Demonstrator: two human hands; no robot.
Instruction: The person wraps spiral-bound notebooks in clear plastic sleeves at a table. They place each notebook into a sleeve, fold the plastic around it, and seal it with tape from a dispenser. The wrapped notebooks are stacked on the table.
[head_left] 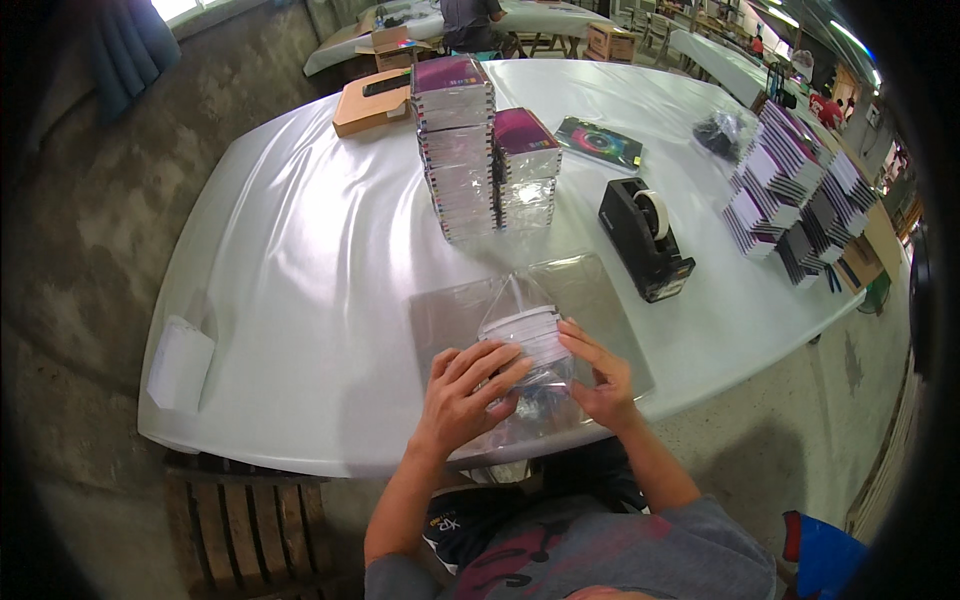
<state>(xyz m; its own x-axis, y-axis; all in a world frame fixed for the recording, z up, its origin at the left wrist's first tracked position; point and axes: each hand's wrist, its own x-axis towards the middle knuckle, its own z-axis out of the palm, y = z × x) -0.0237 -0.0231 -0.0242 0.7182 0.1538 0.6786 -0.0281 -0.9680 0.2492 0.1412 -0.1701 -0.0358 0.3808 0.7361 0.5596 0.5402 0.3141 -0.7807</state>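
Note:
A small white stack of thin, flat pieces [535, 335], probably booklets or cards, lies in a clear plastic bag [545, 400] in front of me. My left hand [468, 388] rests over the stack's left side, fingers bent across its top and the thumb tucked beneath them. On the opposite side my right hand [600, 378] grips the stack's edge between fingers and thumb. Loose film sticks out beyond the far end of the stack and bunches up on the near side. Under it all lies a greyish transparent sheet [450, 310] on the white-covered table [280, 330].
Tall stacks of purple-topped, wrapped packs [465, 180] stand beyond the sheet. A black tape dispenser [640, 245] sits to their right, near a dark flat package [600, 143]. More packs [790, 190] are piled at far right. A folded white paper [180, 365] lies left; a cardboard box [370, 105] is behind.

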